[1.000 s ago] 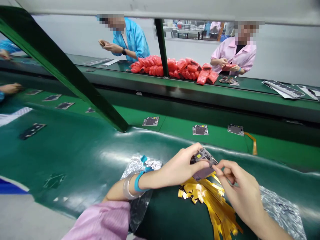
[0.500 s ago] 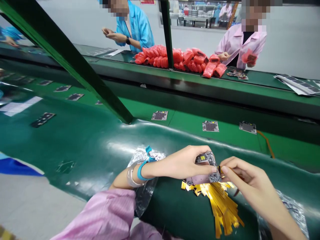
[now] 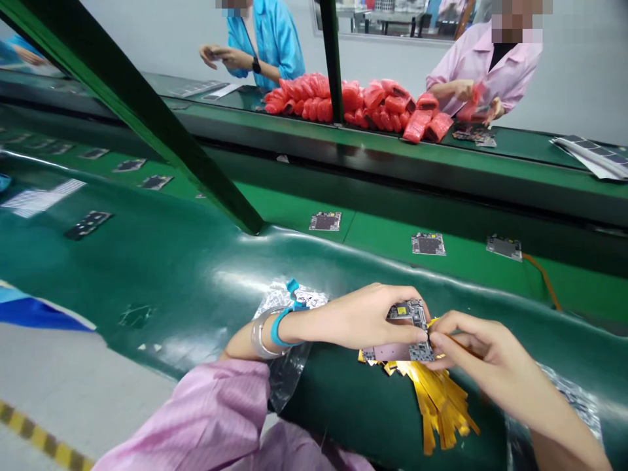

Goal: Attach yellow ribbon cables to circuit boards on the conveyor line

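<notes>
My left hand (image 3: 375, 317) grips a circuit board (image 3: 392, 352) between thumb and fingers, tilted above the bench. The board has a grey-pink shield plate, a yellow sticker and small parts along its right edge. My right hand (image 3: 483, 350) is pinched at that right edge, on a thin orange flex cable (image 3: 432, 322) that is mostly hidden by the fingers. Whether its end is seated in the board I cannot tell. Below both hands, a fanned pile of orange flex cables (image 3: 441, 405) lies on the green mat (image 3: 338, 405).
Several circuit boards (image 3: 428, 244) lie along the green conveyor belt (image 3: 373, 229); the rightmost board (image 3: 504, 247) has an orange cable attached. A slanted green post (image 3: 196, 163) rises at left. Across the line, two people work beside red bubble-wrap packets (image 3: 377, 104). Clear plastic bags (image 3: 289, 373) flank my hands.
My right hand has brought the cable's end left against the board's edge. The boards on the belt appear further right. The person in pink across has brought both hands together at a red packet.
</notes>
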The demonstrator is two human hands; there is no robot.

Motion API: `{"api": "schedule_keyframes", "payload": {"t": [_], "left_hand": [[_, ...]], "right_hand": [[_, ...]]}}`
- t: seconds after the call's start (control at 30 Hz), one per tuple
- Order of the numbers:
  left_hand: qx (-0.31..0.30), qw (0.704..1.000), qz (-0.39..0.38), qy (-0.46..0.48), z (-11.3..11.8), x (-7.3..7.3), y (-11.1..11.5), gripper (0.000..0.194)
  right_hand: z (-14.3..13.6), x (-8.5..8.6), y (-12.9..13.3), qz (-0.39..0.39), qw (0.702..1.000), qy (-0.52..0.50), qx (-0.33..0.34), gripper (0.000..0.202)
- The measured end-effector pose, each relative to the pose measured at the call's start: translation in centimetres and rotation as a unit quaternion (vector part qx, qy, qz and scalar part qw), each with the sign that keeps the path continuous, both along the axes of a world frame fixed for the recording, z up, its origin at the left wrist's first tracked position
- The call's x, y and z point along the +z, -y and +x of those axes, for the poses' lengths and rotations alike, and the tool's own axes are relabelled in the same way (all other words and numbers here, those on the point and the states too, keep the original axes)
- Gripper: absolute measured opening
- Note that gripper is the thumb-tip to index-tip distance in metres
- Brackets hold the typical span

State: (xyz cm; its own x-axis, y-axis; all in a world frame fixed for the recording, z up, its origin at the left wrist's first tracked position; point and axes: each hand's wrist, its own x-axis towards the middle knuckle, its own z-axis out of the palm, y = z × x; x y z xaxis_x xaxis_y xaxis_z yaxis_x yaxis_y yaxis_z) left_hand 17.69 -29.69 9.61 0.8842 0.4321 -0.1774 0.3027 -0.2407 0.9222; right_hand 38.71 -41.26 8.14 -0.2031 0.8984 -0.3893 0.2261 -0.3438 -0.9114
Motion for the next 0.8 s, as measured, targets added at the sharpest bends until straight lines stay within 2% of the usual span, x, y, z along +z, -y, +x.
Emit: {"api": "schedule_keyframes", "payload": {"t": [0.17,0.3,0.47,0.57,0.73,0.8], "left_hand": [[0.003,1.0,0.001,-0.005,0.2,0.1,-0.2,0.022],[0.046,0.998,-0.005,-0.035,0.5,-0.1,-0.1,0.026],[0.086,0.994,0.051,-0.031,0.8,-0.5,-0.4,0.036],[0.081,0.995,0.059,-0.017,0.7,-0.7,-0.5,0.034],[0.067,0.994,0.09,-0.004,0.8,-1.4,-0.7,0.032],[0.073,0.991,0.113,0.001,0.8,-2.0,-1.3,0.037]], "right_hand": [[-0.3,0.1,-0.4,0.001,1.0,-0.008,-0.016,0.032],[-0.7,0.1,-0.6,-0.005,0.999,-0.014,-0.034,0.032],[0.2,-0.8,-0.7,-0.037,0.994,-0.033,-0.093,0.051],[0.7,-1.0,-1.1,-0.006,0.992,-0.009,-0.124,0.058],[0.5,-1.2,-2.5,0.056,0.995,0.064,-0.051,0.038],[0.5,-1.6,-3.5,0.071,0.993,0.072,-0.06,0.032]]}}
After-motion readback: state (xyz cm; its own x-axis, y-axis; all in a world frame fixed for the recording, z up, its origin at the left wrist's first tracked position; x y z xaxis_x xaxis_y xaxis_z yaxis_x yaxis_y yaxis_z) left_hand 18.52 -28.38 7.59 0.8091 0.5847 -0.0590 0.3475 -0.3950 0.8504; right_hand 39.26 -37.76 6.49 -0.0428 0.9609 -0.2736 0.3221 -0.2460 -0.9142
